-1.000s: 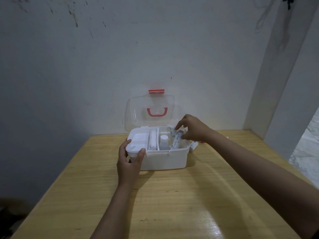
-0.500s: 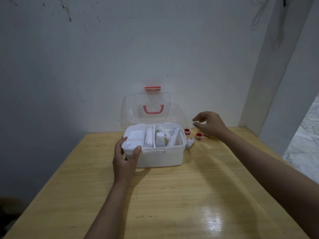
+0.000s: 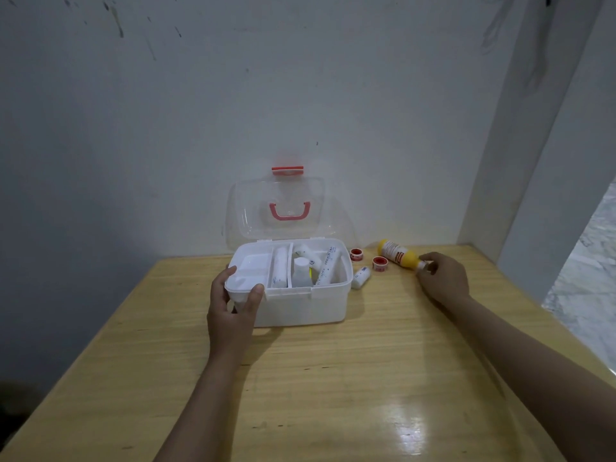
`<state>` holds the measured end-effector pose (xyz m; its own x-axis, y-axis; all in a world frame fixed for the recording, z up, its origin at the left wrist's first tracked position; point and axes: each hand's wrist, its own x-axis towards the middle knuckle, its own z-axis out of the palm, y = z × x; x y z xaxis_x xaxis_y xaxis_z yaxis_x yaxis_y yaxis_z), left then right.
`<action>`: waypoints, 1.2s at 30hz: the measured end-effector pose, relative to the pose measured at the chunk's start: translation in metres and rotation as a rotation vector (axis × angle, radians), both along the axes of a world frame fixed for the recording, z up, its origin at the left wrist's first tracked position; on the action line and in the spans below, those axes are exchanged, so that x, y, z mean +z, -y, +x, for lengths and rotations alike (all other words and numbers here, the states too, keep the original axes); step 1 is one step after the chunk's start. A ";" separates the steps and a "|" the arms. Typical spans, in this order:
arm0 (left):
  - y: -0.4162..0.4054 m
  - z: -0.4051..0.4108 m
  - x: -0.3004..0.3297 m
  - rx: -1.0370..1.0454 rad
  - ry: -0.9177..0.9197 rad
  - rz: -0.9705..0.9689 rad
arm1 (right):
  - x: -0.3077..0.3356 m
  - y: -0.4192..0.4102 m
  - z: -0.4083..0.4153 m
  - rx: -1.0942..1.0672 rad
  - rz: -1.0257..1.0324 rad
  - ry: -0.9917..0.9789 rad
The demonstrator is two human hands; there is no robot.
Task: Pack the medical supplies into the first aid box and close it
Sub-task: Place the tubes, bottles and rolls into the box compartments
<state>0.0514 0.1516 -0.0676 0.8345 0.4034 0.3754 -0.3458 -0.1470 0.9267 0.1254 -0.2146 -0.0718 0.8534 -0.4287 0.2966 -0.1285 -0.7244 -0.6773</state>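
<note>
Toward the far edge of the wooden counter [image 3: 333,378], against the wall: white first aid box [image 3: 300,305], clear lid [image 3: 276,208] tipped up and back, red handle [image 3: 289,211] and red latch [image 3: 287,170] visible on it. Left hand [image 3: 231,315] clamped on the box's near-left corner, thumb over the rim, fingers around the side wall. Inside the box: a white tray insert [image 3: 251,268] on the left, a wrapped bandage roll [image 3: 279,268] in the narrow middle slot, a small white bottle [image 3: 301,271] upright and a long white tube [image 3: 326,266] leaning in the right compartment.

Right of the box, on the counter: another small bandage roll [image 3: 361,277] lying just beside the box wall, two red-cored tape rolls [image 3: 356,254] [image 3: 379,263] a little further right. Yellow bottle [image 3: 398,255] lying on its side toward the far right corner, cap end pointing near-right. Right hand [image 3: 441,278] closed on the cap end of the yellow bottle, fingertips pinching it; bottle body resting on the counter.
</note>
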 end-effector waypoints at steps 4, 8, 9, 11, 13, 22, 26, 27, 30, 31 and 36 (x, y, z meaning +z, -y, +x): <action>0.001 -0.001 0.000 0.012 -0.003 0.003 | 0.002 -0.002 -0.005 -0.029 0.125 0.117; 0.001 -0.001 -0.001 0.007 -0.008 0.002 | 0.018 -0.005 -0.019 -0.046 0.273 0.245; 0.001 0.000 -0.001 0.008 -0.008 -0.002 | 0.024 -0.006 -0.023 -0.034 0.273 0.277; 0.000 0.000 -0.001 0.008 -0.008 0.002 | 0.037 -0.007 -0.033 0.000 0.280 0.351; -0.001 0.000 -0.001 0.007 -0.007 0.018 | 0.052 -0.010 -0.043 0.059 0.284 0.421; -0.001 -0.003 0.002 -0.008 -0.014 0.021 | 0.112 -0.066 -0.063 0.480 0.188 0.426; -0.002 -0.006 0.006 -0.038 -0.021 0.000 | 0.111 -0.098 -0.056 0.545 0.015 0.316; -0.003 -0.006 0.006 -0.047 -0.024 -0.002 | 0.110 -0.105 -0.054 0.549 -0.020 0.282; -0.005 -0.007 0.006 -0.062 -0.043 0.000 | 0.107 -0.124 -0.047 0.557 -0.091 0.193; -0.005 -0.007 0.007 -0.066 -0.045 0.002 | 0.105 -0.128 -0.044 0.559 -0.109 0.168; -0.006 -0.009 0.009 -0.075 -0.045 0.002 | 0.096 -0.134 -0.037 0.571 -0.104 0.100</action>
<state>0.0425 0.1571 -0.0583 0.8785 0.3379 0.3377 -0.3141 -0.1242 0.9412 0.0880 -0.0804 0.0241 0.9062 0.1259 0.4037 0.3622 -0.7237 -0.5874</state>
